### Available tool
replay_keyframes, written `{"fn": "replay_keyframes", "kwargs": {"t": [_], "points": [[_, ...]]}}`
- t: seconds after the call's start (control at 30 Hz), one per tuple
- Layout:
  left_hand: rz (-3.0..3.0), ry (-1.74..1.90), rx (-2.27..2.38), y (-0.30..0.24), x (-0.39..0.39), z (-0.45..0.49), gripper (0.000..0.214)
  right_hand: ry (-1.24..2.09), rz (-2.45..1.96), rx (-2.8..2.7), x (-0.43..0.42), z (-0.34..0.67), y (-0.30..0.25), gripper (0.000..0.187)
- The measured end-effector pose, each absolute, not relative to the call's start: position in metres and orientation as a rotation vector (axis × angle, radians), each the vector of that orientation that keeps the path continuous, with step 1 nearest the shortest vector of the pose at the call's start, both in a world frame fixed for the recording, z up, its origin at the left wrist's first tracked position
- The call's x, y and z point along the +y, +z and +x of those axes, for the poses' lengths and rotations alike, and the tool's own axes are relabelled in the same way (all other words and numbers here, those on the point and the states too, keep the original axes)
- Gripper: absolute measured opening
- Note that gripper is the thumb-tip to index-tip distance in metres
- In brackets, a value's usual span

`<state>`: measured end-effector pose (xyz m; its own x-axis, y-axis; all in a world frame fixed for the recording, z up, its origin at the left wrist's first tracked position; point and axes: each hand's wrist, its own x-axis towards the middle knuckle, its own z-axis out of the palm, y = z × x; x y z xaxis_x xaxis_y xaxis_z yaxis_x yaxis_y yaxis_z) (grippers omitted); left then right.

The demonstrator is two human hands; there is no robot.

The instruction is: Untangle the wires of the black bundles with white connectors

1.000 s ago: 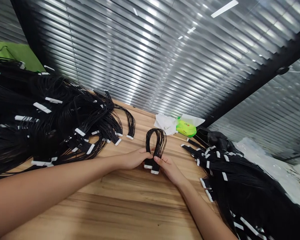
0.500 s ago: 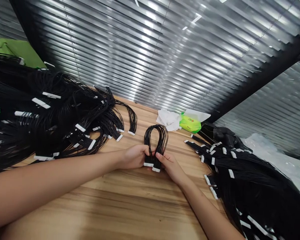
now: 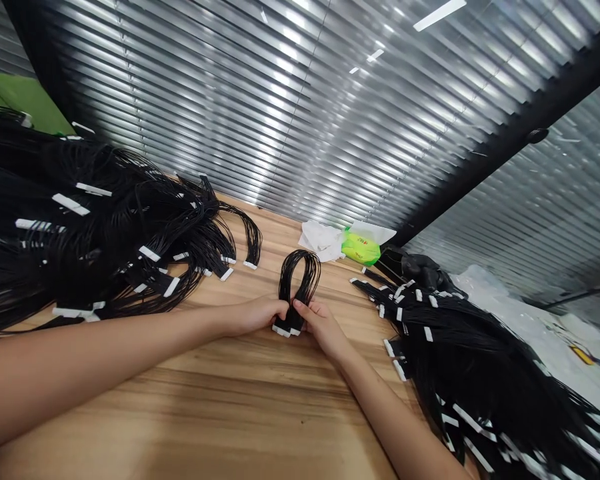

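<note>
A wire harness (image 3: 300, 272) of thin black wires with white connectors at both ends is bent into an upright loop above the table. My left hand (image 3: 260, 315) is closed on its left end, thumb on the wires just above the connector. My right hand (image 3: 320, 321) pinches the right end the same way. The two white connectors (image 3: 286, 331) sit side by side at the bottom, their edges touching or slightly overlapping. Fingers behind the wires are mostly hidden.
A big heap of black harnesses (image 3: 130, 227) covers the left of the wooden table (image 3: 220, 413). Another pile (image 3: 460, 347) lies on the right. At the back are a green tissue pack (image 3: 361, 248) and crumpled white tissue (image 3: 322, 240), before a corrugated metal wall (image 3: 240, 100).
The two connectors have come closer together and more level, and the wire loop is narrower. The whole view has shifted slightly, bringing more of the right side into sight.
</note>
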<state>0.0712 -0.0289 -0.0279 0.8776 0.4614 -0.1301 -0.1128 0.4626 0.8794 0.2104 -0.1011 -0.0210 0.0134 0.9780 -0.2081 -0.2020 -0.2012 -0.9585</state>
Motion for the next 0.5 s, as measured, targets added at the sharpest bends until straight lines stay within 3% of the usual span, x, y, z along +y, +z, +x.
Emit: {"fn": "replay_keyframes", "kwargs": {"t": [0.33, 0.5], "points": [[0.808, 0.497, 0.296, -0.016, -0.018, 0.067, 0.048, 1.403, -1.174, -0.846, -0.100, 0.211, -0.016, 0.036], [0.700, 0.496, 0.310, -0.018, -0.014, 0.068, 0.061, 1.359, -1.200, -0.773, -0.101, 0.211, -0.016, 0.027]]}}
